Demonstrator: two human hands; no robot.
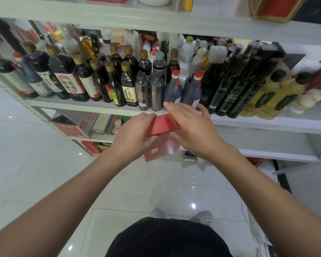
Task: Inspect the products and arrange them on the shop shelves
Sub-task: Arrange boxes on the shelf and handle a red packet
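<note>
The pack (165, 125) is red and is held in the air, just in front of the middle shelf (267, 123). The left hand (135, 134) grips the pack's left side with curled fingers. The right hand (193, 130) lies flat on its right side, fingers straight. The pack may be bent or folded, but it is too blurry to be sure. This looks like the checking step, since a barcode (154, 150) on the pack faces up. Next it needs a free spot. Behind the pack the shelf is full of bottles (126, 86), so it should go in gently or one may tip. Below and left of the pack are boxes (72, 128) on a lower shelf. Under the pack is a shiny white tile floor (26, 145).
</note>
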